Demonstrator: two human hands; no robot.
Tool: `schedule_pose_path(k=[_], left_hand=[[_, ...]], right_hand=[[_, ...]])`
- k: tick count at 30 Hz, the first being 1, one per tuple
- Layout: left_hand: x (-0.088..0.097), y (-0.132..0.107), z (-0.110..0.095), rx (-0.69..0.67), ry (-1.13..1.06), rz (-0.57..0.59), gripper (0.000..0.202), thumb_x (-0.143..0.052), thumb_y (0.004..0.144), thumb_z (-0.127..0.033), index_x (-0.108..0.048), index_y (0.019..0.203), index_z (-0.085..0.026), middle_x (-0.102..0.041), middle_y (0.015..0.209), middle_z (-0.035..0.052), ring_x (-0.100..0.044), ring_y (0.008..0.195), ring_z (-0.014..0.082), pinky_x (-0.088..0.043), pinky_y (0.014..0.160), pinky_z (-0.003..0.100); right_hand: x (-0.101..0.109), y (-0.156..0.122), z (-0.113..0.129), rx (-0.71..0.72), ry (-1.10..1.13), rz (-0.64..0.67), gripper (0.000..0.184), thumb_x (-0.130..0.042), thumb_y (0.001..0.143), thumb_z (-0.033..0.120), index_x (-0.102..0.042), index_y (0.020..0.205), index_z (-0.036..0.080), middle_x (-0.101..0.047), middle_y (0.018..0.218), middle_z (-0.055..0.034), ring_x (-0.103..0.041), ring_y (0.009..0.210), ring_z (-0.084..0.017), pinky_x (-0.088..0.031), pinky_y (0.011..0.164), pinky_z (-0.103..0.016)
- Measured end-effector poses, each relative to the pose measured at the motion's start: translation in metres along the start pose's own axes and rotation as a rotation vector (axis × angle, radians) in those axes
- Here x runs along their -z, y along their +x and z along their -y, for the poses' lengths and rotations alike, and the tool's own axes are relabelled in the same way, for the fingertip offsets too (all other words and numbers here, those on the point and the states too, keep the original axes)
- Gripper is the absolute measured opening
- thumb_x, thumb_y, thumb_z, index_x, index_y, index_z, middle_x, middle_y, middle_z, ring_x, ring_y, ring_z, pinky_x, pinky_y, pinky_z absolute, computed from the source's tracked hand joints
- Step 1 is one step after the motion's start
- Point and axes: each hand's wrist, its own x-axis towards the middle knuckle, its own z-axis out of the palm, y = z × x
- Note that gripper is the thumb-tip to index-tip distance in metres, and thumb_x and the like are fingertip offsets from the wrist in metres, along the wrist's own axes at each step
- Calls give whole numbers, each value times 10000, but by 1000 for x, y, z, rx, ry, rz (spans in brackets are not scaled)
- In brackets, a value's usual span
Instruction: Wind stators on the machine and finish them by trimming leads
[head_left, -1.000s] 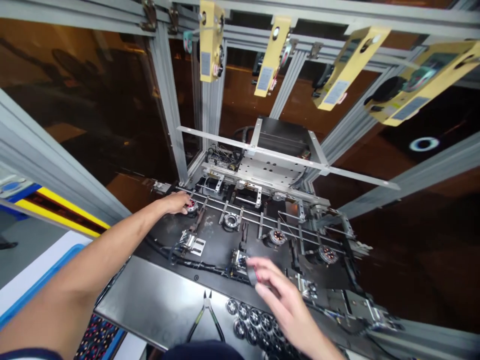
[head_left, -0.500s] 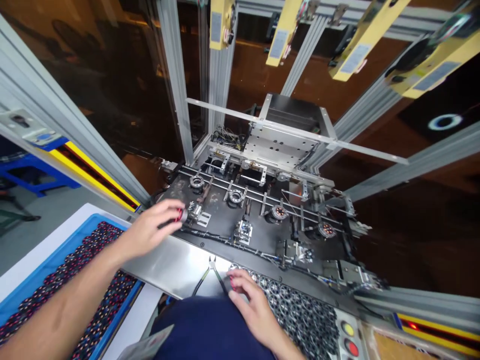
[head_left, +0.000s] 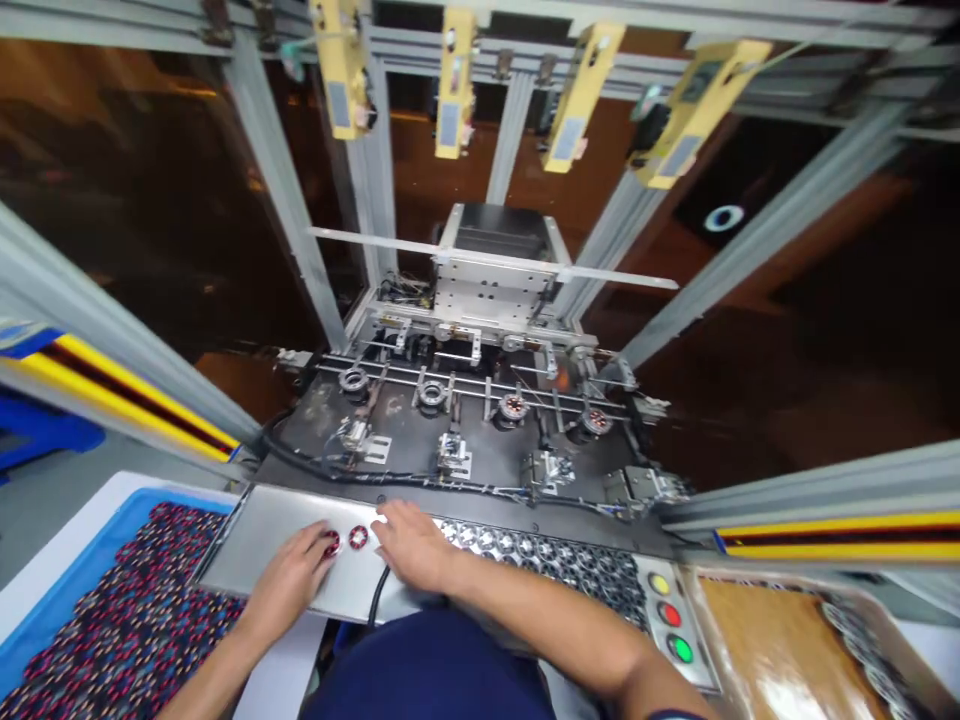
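On the metal plate (head_left: pixel 277 515), my left hand (head_left: pixel 289 570) is closed with its fingertips on a small red-and-dark wound stator (head_left: pixel 331 543). A second red stator (head_left: pixel 358 537) lies flat between my two hands. My right hand (head_left: pixel 411 545) is palm down with curled fingers, just right of that second stator. It covers the head of the cutting pliers, and one dark handle (head_left: pixel 379 595) shows below it. Whatever is under those right fingers is hidden.
A blue tray (head_left: pixel 135 505) of many wound stators stands at left. Several metal rings (head_left: pixel 570 560) fill the plate's right part, beside yellow, red and green buttons (head_left: pixel 670 615). Behind runs a machine bed (head_left: pixel 405 430) with ring fixtures. Yellow light-curtain bars (head_left: pixel 832 535) flank it.
My left hand has come back from the machine's left fixture down to the plate. The right hand has moved over the pliers. A red stator now lies on the plate. The view has turned right.
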Motion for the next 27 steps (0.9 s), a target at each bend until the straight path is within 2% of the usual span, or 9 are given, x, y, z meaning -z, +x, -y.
schedule_pose_path(k=[2,4,7,8,10,13,16,20,27], left_hand=[[25,17,-2,-60,-25,-37,207,-495,930,-300,-676,933,-200,-722,1073,149,-712,952,285,-602,820,449],[53,53,-10,-108,-48,-63,188,-507,921,-310,-652,1019,-243,-711,1137,134,-689,1023,290,-578,887,466],[82,144,-37,-234,-95,-34,200,-548,912,-296,-632,1081,-230,-694,1167,137,-646,1096,290,-512,982,506],[84,179,-48,-273,-102,-10,218,-543,919,-300,-631,1103,-223,-685,1188,131,-628,1127,281,-487,1015,502],[74,250,-72,-353,-105,55,272,-552,920,-314,-623,1160,-207,-661,1241,118,-572,1211,265,-446,1069,470],[33,334,-105,-464,-85,190,353,-659,854,-273,-624,1191,-172,-602,1333,130,-456,1335,303,-411,1090,485],[-13,375,-130,-533,-52,299,362,-662,863,-299,-611,1196,-165,-553,1373,122,-490,1294,313,-432,1035,550],[-49,388,-142,-591,-25,380,347,-627,892,-322,-600,1206,-176,-545,1368,109,-528,1240,294,-437,1019,556],[-58,390,-138,-636,-29,413,322,-628,890,-296,-610,1191,-184,-497,1424,108,-468,1302,306,-407,1047,561]], right_hand=[[49,-38,-23,-51,-44,-80,242,-605,900,253,-636,1118,154,-643,1224,-132,-585,1145,-249,-510,977,-407],[104,-80,-59,-156,-106,-166,260,-520,942,243,-624,1165,161,-639,1226,-141,-550,1195,-249,-462,1041,-434],[177,-134,-126,-354,-218,-244,281,-453,960,205,-638,1154,119,-620,1223,-191,-552,1176,-293,-424,1057,-499],[195,-146,-149,-410,-249,-243,269,-458,956,190,-653,1121,107,-628,1194,-200,-564,1156,-302,-429,1045,-503],[218,-165,-188,-501,-298,-215,216,-504,946,185,-667,1063,106,-647,1147,-179,-588,1119,-293,-446,1018,-509],[227,-180,-227,-595,-345,-143,211,-584,938,271,-640,1098,145,-635,1184,-103,-601,1104,-242,-480,977,-481],[221,-187,-249,-660,-366,-83,286,-602,933,325,-608,1171,167,-591,1272,-95,-587,1135,-240,-494,965,-473],[209,-190,-263,-705,-352,-30,325,-608,928,325,-588,1214,172,-551,1334,-101,-560,1183,-261,-485,980,-496],[199,-189,-278,-713,-292,-7,326,-614,921,326,-593,1211,178,-527,1367,-100,-515,1241,-280,-440,1022,-525]])
